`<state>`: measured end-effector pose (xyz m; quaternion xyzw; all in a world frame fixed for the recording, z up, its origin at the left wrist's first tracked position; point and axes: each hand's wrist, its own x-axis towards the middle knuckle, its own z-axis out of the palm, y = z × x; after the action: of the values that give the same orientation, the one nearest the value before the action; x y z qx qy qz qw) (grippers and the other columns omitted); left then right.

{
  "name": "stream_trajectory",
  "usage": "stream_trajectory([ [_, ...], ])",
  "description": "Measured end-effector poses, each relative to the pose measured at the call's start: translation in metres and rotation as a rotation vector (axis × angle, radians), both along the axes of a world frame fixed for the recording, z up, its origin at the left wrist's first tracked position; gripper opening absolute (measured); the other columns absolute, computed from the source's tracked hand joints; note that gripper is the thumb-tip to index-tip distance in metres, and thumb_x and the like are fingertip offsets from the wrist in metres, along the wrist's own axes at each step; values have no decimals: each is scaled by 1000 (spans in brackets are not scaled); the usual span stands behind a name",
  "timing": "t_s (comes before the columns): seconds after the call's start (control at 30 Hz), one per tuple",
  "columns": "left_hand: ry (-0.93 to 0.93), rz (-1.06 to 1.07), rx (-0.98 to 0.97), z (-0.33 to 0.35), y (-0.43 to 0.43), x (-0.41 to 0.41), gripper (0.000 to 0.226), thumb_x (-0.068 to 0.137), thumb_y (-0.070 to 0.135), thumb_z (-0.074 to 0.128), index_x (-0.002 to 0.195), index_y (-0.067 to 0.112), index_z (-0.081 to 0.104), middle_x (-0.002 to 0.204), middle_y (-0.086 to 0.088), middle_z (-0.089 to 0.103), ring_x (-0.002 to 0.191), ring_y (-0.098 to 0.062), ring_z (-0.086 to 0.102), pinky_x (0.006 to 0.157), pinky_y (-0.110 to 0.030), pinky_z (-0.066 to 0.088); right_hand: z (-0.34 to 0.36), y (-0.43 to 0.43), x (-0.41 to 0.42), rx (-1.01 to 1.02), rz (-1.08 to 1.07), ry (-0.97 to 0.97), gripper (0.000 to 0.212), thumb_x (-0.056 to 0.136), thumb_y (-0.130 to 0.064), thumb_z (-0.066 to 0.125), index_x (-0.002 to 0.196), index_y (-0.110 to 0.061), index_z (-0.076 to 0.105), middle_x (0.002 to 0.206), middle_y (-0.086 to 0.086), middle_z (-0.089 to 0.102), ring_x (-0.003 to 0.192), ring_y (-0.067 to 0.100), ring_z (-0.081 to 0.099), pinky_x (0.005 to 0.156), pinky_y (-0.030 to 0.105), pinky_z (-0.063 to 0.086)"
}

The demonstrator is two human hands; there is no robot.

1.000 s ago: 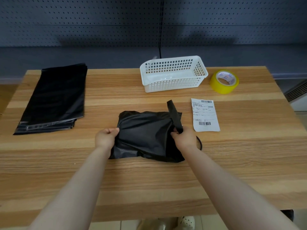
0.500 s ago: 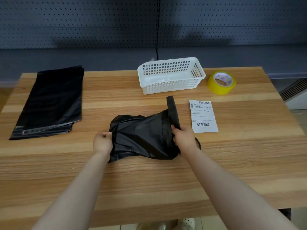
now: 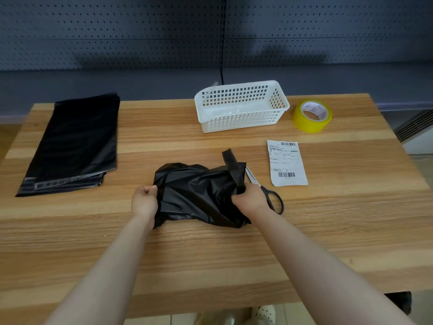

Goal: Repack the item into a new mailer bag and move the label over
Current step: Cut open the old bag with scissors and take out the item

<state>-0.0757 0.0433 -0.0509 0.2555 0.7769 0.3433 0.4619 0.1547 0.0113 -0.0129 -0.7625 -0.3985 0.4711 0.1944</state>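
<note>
pegboard wall [image 3: 117, 31]: dark grey, fills the top of the frame; a grey ledge runs along its foot
table [image 3: 210, 254]: light striped wood, spans the middle and lower frame; everything below lies on it
stack of new mailer bags [image 3: 77, 141]: black, flat, at the upper left of the table; clear seal strips face the near end
old mailer bag [image 3: 199, 193]: black, crumpled and bulging, at the centre of the frame between the two hands; a dark strip [image 3: 230, 165] stands up from its right end; what it holds is hidden
basket [image 3: 241, 120]: white plastic lattice, right of centre at the far edge of the table, well apart from the bag
label [image 3: 287, 163]: white paper with barcodes top and bottom, lying flat just right of the bag, apart from it and from both hands
tape roll [image 3: 311, 116]: yellow, just right of the basket, tipped on its side
left hand [image 3: 144, 200]: at the bag's left edge; fingers curled together, pinching the plastic
right hand [image 3: 250, 198]: at the bag's right end; fingers clamped on the plastic at the foot of the strip
scissors [image 3: 271, 198]: black handles, silver blades; they lie just right of the right hand, blade tips under the bag's edge
</note>
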Motion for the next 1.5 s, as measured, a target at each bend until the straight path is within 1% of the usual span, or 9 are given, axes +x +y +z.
stream_trajectory([
  [0.1,-30,14,15,2,-2,-1,18,97,24,46,80,18,49,86,-5,57,90,-26,55,81,-40,46,0,-1,0,-40,-13,24,5,82,-8,56,79,-11,59,66,2,55,60,15,52,51,22,40],
  [0.33,88,36,128,6,-7,-6,13,97,22,45,92,11,48,79,2,52,88,-22,50,80,-34,41,0,-5,1,-161,-173,316,18,89,-6,52,106,-7,59,65,5,50,50,11,42,44,22,31],
  [0.63,289,75,177,13,-8,-34,11,97,23,44,96,13,47,95,-6,55,92,-27,54,88,-40,43,-4,0,6,7,-153,76,19,97,-23,44,105,-9,55,71,0,52,57,12,47,49,24,35],
  [0.8,269,201,160,13,-9,-48,20,98,19,41,111,14,54,116,-9,61,108,-29,56,94,-39,43,-5,1,9,36,-157,11,21,96,-22,45,107,-9,57,73,0,56,58,12,47,50,25,34],
  [1.0,176,130,163,23,-7,-45,17,96,26,41,105,26,55,123,-7,58,115,-31,54,101,-47,43,-7,-1,5,45,-125,-23,23,92,-20,50,102,-1,60,69,1,53,57,13,46,50,25,34],
  [1.1,261,-140,136,31,-10,-35,69,79,48,66,136,18,40,135,-5,52,124,-27,48,105,-41,38,-8,-2,3,35,-121,-15,23,92,-19,51,103,-1,59,78,6,58,60,13,48,51,25,37],
  [1.2,395,-341,128,34,-10,-26,99,65,42,81,145,18,28,139,-4,50,127,-26,47,105,-40,40,-9,-3,2,33,-121,-8,22,93,-19,51,103,-2,59,83,7,60,62,12,50,51,23,37],
  [1.4,563,-507,151,36,-13,-12,28,88,19,61,114,8,64,107,-11,66,102,-31,61,83,-34,49,-8,-3,1,45,-95,0,11,93,-19,50,94,-8,55,70,-3,54,62,10,49,51,22,36],
  [1.5,556,-525,207,33,-14,-7,24,91,6,51,113,8,61,117,-10,48,115,-31,52,99,-36,42,-9,-3,-1,48,-92,-3,13,93,-19,52,93,-8,56,72,-2,55,63,11,50,51,21,37],
])
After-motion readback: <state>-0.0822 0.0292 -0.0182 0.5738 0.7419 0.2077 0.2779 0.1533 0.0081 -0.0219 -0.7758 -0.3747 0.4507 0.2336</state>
